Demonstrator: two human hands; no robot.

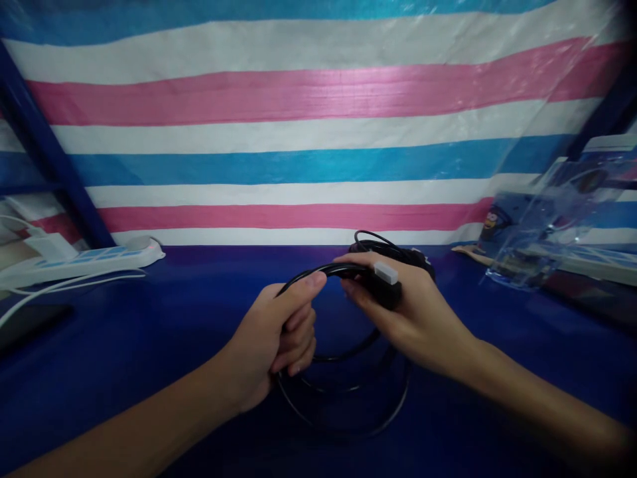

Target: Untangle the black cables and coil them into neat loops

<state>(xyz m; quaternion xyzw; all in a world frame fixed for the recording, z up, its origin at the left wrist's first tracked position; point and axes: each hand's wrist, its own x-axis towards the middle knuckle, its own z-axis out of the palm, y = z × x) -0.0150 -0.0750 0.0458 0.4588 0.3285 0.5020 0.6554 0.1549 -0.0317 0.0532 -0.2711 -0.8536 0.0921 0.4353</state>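
Note:
A black cable (343,433) hangs in loose loops between my two hands, over the blue tabletop. My left hand (279,332) is closed around one side of the loops, with its thumb lying along the top of the cable. In my right hand (413,299) is the cable's end, a black connector (381,291) with a light grey tip (386,273), pinched between thumb and fingers. Behind the right hand sits a dark bundle with a thin black cord (371,234); my hand hides most of it, so I cannot tell what it is.
At the left, a white power strip (117,255) carries a white charger (52,245) and white cords; a flat black object (30,325) lies in front. Clear plastic packaging (542,232) stands at the right by another white strip (592,265). A striped sheet (298,153) hangs behind the blue table (189,292).

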